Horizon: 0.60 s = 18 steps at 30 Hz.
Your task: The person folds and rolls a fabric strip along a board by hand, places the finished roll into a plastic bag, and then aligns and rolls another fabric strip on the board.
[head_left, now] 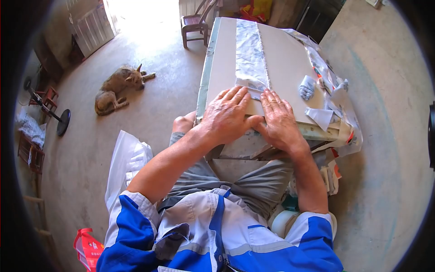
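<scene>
A long strip of white cloth (250, 52) lies lengthwise on the pale board-topped table (221, 56). At the strip's near end, my left hand (227, 113) rests flat, its fingertips on the cloth's left part. My right hand (276, 118) lies beside it, fingers stretched forward at the strip's right corner. The thumbs meet near the table's front edge. A short folded band of cloth shows between the fingertips. To the right on the board is a small grey-blue roll of fluffy thread (306, 88), with a white scrap (320, 117) nearer the front edge.
Crumpled plastic and cloth scraps (337, 97) hang along the table's right edge. A dog (118, 88) lies on the floor at the left. A wooden chair (195, 25) stands behind the table. White sheeting (127, 165) is beside my left leg, and a white bucket (283, 223) beside my right.
</scene>
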Tool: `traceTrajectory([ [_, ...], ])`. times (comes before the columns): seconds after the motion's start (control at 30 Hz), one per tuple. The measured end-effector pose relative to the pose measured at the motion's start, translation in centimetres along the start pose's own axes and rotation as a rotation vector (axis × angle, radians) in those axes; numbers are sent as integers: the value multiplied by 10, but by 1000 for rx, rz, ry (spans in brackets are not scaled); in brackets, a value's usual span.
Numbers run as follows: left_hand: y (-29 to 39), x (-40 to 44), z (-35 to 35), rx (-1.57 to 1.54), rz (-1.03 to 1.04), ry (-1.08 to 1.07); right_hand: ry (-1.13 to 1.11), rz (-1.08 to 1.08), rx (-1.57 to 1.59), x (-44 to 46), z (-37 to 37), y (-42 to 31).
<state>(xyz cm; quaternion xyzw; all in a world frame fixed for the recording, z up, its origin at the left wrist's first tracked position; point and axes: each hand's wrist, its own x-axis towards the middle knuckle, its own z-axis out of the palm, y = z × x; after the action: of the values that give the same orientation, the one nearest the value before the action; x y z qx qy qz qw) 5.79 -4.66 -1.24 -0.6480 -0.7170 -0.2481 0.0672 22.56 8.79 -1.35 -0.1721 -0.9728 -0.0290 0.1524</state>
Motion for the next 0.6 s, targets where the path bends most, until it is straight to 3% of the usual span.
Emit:
traceTrajectory([
  [0.23, -5, -1, -11, 34, 29, 68, -31, 18, -16, 3, -5, -4],
  [0.6, -17, 27, -15, 66, 63, 65, 169, -98, 113, 19, -22, 18],
])
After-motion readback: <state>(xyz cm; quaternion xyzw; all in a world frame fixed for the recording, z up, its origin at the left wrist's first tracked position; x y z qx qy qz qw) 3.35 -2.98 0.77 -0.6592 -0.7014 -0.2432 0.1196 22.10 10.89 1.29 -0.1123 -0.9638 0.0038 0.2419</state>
